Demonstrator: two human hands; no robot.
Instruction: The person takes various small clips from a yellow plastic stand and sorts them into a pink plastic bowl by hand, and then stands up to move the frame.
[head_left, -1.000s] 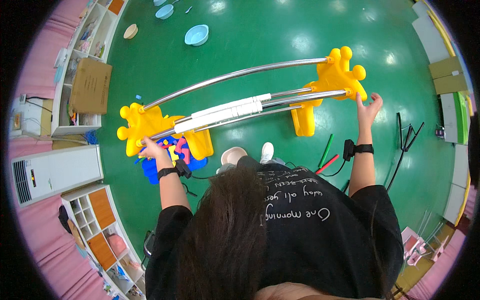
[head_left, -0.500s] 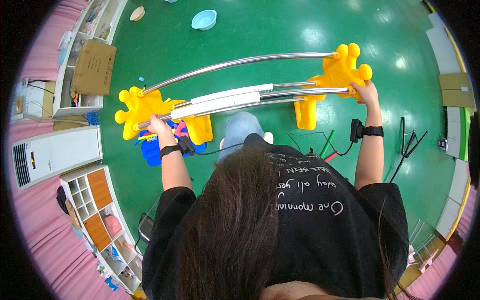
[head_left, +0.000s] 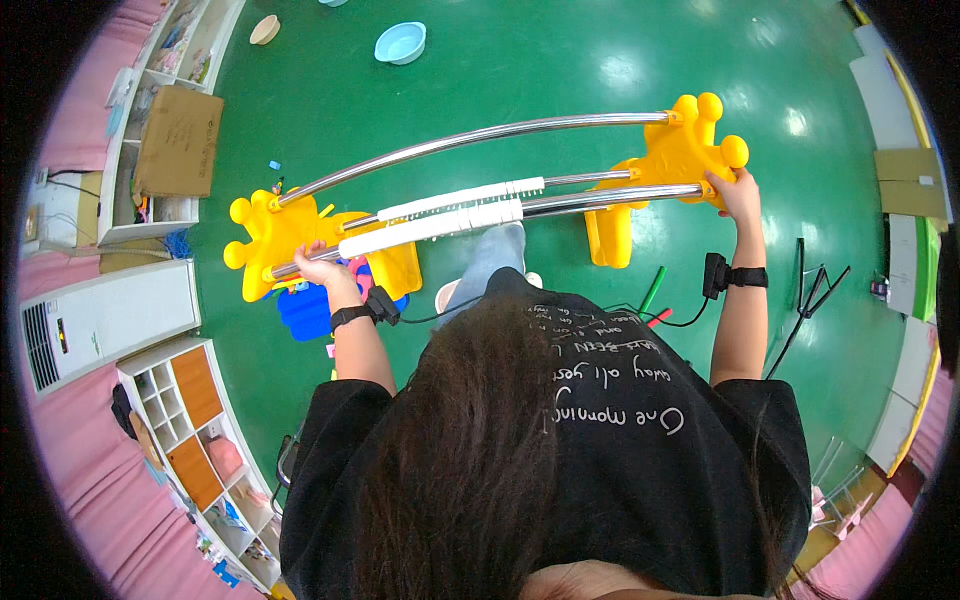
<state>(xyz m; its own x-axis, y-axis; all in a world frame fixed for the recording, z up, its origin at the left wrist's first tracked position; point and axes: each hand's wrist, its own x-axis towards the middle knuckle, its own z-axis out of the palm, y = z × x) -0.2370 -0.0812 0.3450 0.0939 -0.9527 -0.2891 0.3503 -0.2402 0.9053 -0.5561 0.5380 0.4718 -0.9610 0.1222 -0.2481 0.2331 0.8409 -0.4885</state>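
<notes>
Left hand (head_left: 318, 268): its grip is closed around a silver bar by the yellow end piece (head_left: 275, 235)
Rack (head_left: 480, 195): long silver bars with white sleeves; held up over the green floor (head_left: 500, 80), in front of the person
Right hand (head_left: 738, 192): its grip holds the other yellow end piece (head_left: 685, 150)
Blue bowl (head_left: 400, 42): on the floor, far off

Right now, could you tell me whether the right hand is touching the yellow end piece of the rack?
Touching. The head view shows the right hand with fingers wrapped onto the yellow end piece beside the metal rail.
</notes>
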